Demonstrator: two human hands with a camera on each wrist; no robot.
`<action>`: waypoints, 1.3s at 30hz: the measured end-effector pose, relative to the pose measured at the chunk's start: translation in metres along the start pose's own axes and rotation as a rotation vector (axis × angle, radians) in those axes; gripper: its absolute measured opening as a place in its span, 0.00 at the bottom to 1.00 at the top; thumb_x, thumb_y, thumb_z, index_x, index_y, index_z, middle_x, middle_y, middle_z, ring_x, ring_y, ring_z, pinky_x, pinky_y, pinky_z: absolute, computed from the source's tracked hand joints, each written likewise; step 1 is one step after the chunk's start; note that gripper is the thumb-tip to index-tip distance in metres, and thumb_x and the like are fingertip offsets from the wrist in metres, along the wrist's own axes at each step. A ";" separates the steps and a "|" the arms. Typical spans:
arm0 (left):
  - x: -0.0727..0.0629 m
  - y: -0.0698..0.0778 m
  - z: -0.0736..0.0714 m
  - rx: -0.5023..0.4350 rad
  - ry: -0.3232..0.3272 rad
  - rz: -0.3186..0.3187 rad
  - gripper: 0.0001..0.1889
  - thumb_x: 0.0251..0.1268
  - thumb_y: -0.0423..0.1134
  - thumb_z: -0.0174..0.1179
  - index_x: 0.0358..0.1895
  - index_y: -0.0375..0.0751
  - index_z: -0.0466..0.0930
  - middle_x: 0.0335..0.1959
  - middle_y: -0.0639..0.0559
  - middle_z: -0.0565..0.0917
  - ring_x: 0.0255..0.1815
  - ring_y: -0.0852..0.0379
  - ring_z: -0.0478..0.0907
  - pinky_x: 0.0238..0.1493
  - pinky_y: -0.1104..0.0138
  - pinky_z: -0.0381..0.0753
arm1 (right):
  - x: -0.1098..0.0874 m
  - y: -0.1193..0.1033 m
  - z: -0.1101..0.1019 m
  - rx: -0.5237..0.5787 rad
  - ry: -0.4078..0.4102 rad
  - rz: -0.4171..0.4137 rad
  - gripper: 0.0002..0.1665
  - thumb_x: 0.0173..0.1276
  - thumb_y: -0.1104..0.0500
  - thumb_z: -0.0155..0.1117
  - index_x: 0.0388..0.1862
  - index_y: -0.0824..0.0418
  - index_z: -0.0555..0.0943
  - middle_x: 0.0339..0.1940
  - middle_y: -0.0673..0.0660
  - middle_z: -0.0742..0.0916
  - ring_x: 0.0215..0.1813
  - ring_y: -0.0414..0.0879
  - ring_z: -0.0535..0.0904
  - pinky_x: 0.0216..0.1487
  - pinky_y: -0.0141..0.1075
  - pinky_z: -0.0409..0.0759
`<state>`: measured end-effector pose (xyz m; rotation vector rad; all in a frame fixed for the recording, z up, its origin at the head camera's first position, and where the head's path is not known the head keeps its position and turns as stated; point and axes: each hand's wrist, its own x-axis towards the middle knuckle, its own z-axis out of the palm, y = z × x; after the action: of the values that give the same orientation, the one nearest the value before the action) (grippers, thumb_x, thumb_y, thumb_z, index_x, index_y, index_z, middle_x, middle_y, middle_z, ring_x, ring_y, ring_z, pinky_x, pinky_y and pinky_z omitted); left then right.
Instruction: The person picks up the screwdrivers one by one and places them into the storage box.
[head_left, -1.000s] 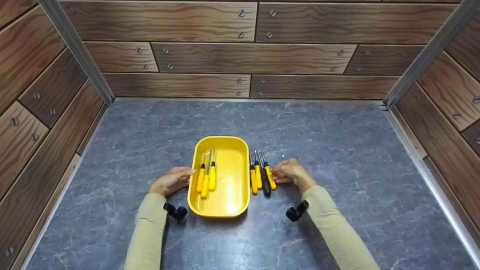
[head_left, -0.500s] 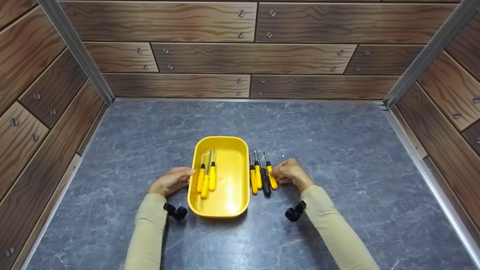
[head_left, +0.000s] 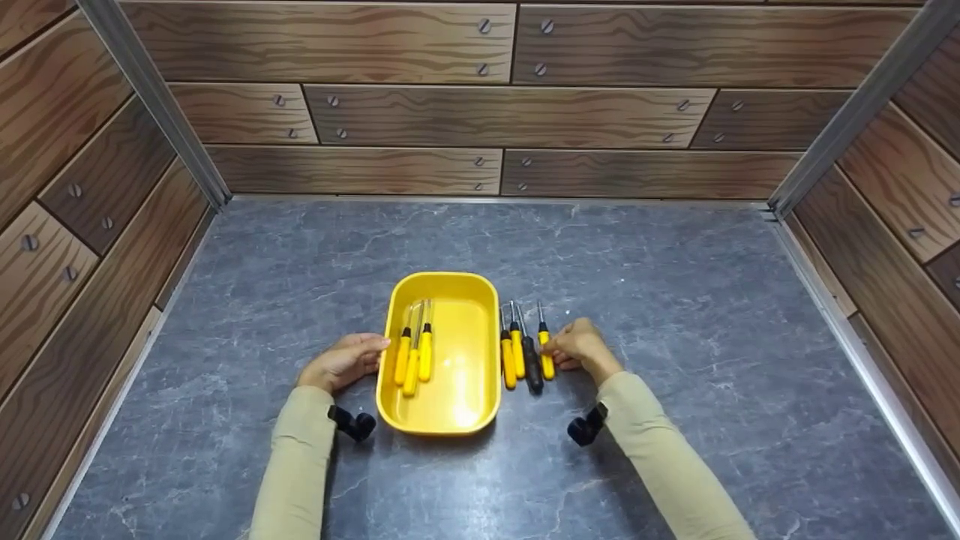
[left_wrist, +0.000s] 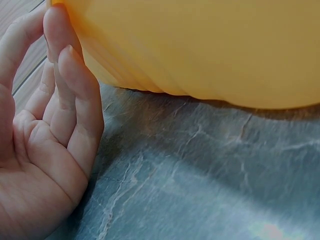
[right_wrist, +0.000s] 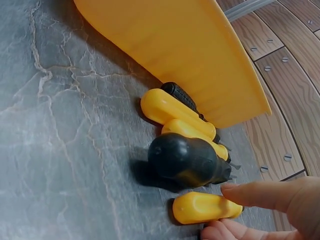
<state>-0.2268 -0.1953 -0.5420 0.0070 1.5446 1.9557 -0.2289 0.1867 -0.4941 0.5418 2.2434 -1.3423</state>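
Note:
My left hand (head_left: 346, 361) holds the left rim of a yellow tray (head_left: 457, 409), with thumb and fingertips at the edge; the left wrist view shows those fingers (left_wrist: 80, 75) against its outer wall. Several yellow-handled screwdrivers (head_left: 411, 367) lie along the left side inside it. Right of the tray my right hand (head_left: 583, 346) pinches a yellow-handled screwdriver (right_wrist: 197, 207) between thumb and fingers. That screwdriver lies at the right end of a row, a small gap away from a black-handled screwdriver (right_wrist: 182, 157). Two more yellow-handled screwdrivers (head_left: 513, 360) lie between the black one and the tray.
A black ribbed handle (right_wrist: 180, 95) shows by the tray's foot in the right wrist view. The grey marbled tabletop (head_left: 675, 285) is bounded by wood-patterned walls (head_left: 420, 116) at the back and sides, with metal posts (head_left: 161, 112) in the corners.
The screwdriver in my right hand has moved slightly right, away from the black one, and turned from slanted to nearly straight. My left hand and the tray have stayed in place.

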 end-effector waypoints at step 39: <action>0.001 0.000 -0.001 -0.001 -0.008 -0.006 0.06 0.69 0.37 0.55 0.41 0.41 0.81 0.34 0.57 0.88 0.37 0.63 0.84 0.46 0.70 0.83 | 0.004 0.000 0.003 0.022 0.090 -0.025 0.07 0.52 0.69 0.68 0.28 0.67 0.78 0.09 0.50 0.79 0.13 0.38 0.77 0.21 0.32 0.83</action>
<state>-0.2286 -0.1957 -0.5424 0.0094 1.5373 1.9491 -0.2320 0.1842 -0.4975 0.5947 2.3167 -1.3814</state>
